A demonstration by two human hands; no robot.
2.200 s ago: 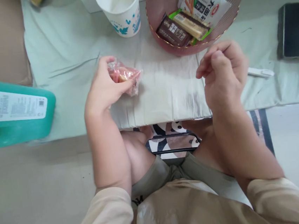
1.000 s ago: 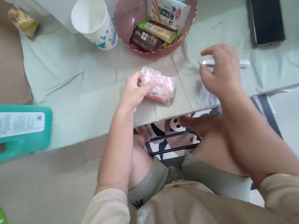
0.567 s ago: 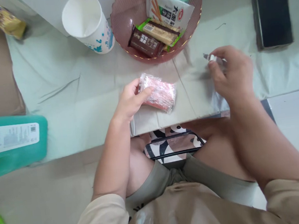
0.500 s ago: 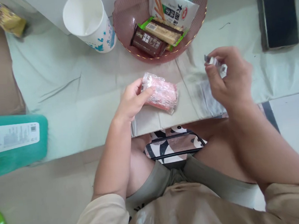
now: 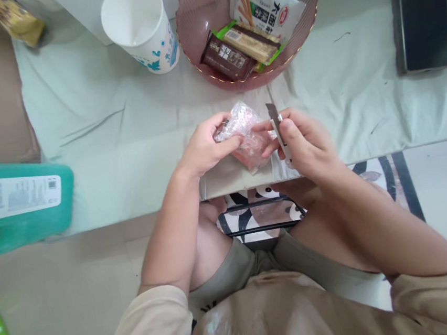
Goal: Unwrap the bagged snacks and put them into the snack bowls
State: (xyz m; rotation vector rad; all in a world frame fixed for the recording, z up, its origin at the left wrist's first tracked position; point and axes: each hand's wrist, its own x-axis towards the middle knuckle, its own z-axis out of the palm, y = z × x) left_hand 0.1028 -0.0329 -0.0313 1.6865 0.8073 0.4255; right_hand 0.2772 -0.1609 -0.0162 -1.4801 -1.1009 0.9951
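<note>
Between the two hands, just above the near edge of the low table [image 5: 128,161], a small pink snack packet [image 5: 244,136] in crinkled clear wrap is pinched from both sides. The left hand [image 5: 209,148] has its fingers curled narrow around the packet's left end, thumb under and fingertips over the top, so that end is firmly held. The right hand [image 5: 304,144] is closed around a small utility knife [image 5: 277,125], its short grey blade pointing up and away past the fingertips, while its forefinger and thumb also touch the packet's right side. To do this well, in my judgement, the blade should meet only the loose wrap at the packet's edge, with the left fingers kept back from the cutting line, the stroke shallow and directed away from the body, and the packet steadied against the table rather than held in the air. How far the blade is extended, and whether it already touches the wrap, cannot be told. Farther out, the table is covered with a pale green cloth [image 5: 95,111]; behind the hands stands a pink bowl [image 5: 196,49] holding wrapped snack bars and a biscuit-stick pack, with a white paper cup [image 5: 142,28] to its left. A dark flat box [image 5: 423,24] lies well off to the right, and a teal container [image 5: 22,208] sits off to the left.
</note>
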